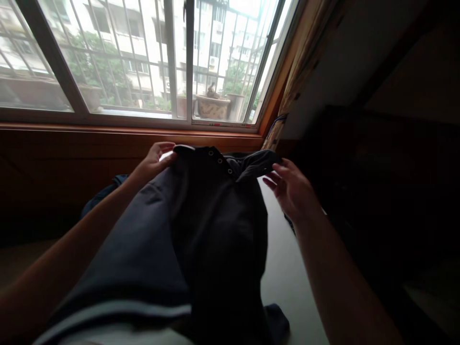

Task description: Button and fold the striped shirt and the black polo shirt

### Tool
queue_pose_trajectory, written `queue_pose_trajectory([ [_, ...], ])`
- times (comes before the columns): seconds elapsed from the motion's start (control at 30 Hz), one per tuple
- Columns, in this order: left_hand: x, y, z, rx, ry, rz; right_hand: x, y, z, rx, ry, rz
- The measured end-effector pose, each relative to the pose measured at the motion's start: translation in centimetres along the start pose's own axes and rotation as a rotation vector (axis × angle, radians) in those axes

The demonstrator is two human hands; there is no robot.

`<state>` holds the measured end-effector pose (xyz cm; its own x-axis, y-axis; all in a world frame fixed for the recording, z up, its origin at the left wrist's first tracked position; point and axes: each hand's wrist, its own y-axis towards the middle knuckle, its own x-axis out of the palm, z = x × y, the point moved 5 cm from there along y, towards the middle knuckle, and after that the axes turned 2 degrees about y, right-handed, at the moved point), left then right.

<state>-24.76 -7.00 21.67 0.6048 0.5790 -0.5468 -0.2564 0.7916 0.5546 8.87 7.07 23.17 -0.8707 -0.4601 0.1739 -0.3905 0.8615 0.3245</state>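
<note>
A dark shirt (215,215) with a short row of round snaps near its upper edge hangs spread out in front of me. Its left part is blue-grey, with a pale stripe low down. My left hand (158,159) pinches the upper left edge between thumb and fingers. At the upper right end, my right hand (289,187) grips the cloth with its fingertips, the lower fingers loosely apart. The fabric between the two hands is bunched and folded over on the right. The shirt's lower part falls into deep shadow.
Below the shirt lies a white surface (287,268), with dark blue cloth (277,320) on it. More blue cloth (98,197) lies behind my left forearm. Ahead are a wooden sill (125,132), a barred window (179,57) and a patterned curtain (296,72). The right side is very dark.
</note>
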Motion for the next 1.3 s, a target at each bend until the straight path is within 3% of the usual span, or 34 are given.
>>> queue_pose_trajectory([
  [0.1,2.9,-1.6,-4.5,-0.279,-0.169,-0.117,-1.4,-1.5,5.5,0.145,-0.189,-0.084],
  [0.2,5.2,-7.4,-7.8,-0.493,-0.278,-0.253,-4.0,-5.3,11.5,0.279,-0.483,-0.210],
  [0.27,6.0,-11.2,-8.6,-0.521,-0.267,-0.321,-5.7,-7.8,14.8,0.357,-0.659,-0.254],
  [0.33,6.6,-13.9,-8.1,-0.413,-0.169,-0.379,-6.6,-9.7,16.8,0.362,-0.788,-0.291],
  [0.43,8.1,-16.4,-5.8,-0.127,0.036,-0.481,-6.6,-11.5,18.0,0.439,-0.837,-0.341],
  [0.53,10.4,-17.3,-3.7,0.084,0.293,-0.505,-4.5,-12.6,18.0,0.490,-0.834,-0.478],
  [0.67,12.9,-16.6,-3.0,0.095,0.540,-0.528,-0.7,-13.6,17.4,0.485,-0.724,-0.609],
  [0.8,13.4,-15.4,-3.9,0.059,0.694,-0.630,0.8,-13.6,16.0,0.520,-0.360,-0.473],
  [0.87,12.2,-14.9,-4.4,0.058,0.695,-0.620,0.2,-13.2,15.0,0.564,-0.152,-0.330],
  [0.93,9.9,-14.4,-4.9,0.033,0.660,-0.540,-1.0,-12.8,13.6,0.595,0.009,-0.181],
  [1.03,4.5,-13.7,-5.7,-0.075,0.560,-0.354,-3.4,-12.3,11.1,0.575,0.130,0.022],
  [1.1,0.5,-13.5,-6.8,-0.233,0.484,-0.253,-4.6,-12.4,9.4,0.540,0.168,0.096],
  [1.2,-4.7,-13.4,-8.6,-0.459,0.513,-0.086,-4.1,-13.4,7.3,0.505,0.132,-0.005],
  [1.23,-5.9,-13.4,-9.0,-0.507,0.543,-0.021,-3.2,-13.9,6.6,0.483,0.092,-0.109],
  [1.3,-7.2,-13.3,-9.4,-0.536,0.560,0.098,0.0,-15.0,5.7,0.415,-0.013,-0.438],
])
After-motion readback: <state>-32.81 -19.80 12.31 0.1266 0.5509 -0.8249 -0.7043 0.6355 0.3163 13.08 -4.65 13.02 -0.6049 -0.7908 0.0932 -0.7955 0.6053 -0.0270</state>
